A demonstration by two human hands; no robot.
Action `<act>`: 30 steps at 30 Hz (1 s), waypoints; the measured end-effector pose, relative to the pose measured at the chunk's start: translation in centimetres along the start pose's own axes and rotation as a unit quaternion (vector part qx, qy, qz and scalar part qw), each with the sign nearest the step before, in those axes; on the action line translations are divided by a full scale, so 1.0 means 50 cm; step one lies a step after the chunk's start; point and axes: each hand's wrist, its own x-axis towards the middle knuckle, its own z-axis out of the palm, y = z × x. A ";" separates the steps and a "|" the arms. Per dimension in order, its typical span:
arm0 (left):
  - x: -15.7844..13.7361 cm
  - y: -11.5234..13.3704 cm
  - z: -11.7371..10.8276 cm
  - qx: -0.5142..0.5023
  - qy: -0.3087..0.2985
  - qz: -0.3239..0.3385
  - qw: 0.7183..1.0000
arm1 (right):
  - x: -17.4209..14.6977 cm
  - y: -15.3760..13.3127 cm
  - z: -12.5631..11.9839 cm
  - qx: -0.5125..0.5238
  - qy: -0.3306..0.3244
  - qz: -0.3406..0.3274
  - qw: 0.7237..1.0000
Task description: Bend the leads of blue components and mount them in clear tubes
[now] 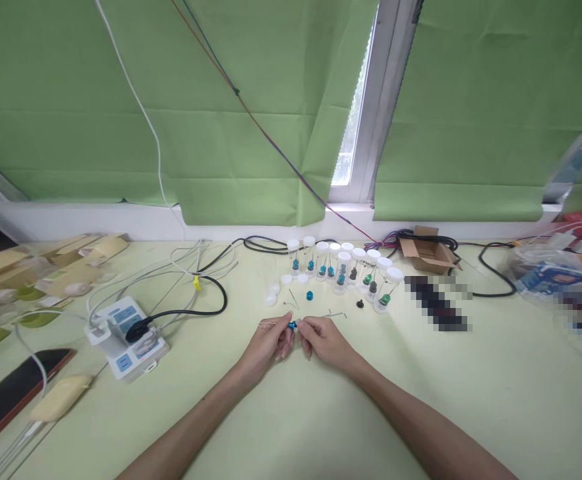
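My left hand (273, 339) is closed, its thumb and fingers pinching a small shiny blue metal part (291, 325). A thin pale rod or wire (265, 324) sticks out leftward from that hand. My right hand (325, 340) is closed too, its fingertips at the dark right end of the same part. Ahead of the hands lie another blue metal part (309, 295), a small black part (360, 303) and thin bent metal pieces like hex keys (338, 315). Behind them stand several clear tubes (341, 277) with white caps, holding blue, green and dark parts.
Round white caps (271, 299) lie left of the tubes. To the left are a power strip (131, 340) with plugs and loose cables, and a phone (15, 393). At the back right sit a small open cardboard box (428, 253), black cables and a plastic bag (551, 273).
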 end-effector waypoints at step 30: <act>-0.004 -0.009 -0.009 -0.017 -0.029 0.023 0.999 | -0.003 -0.007 -0.004 0.017 -0.012 0.002 1.000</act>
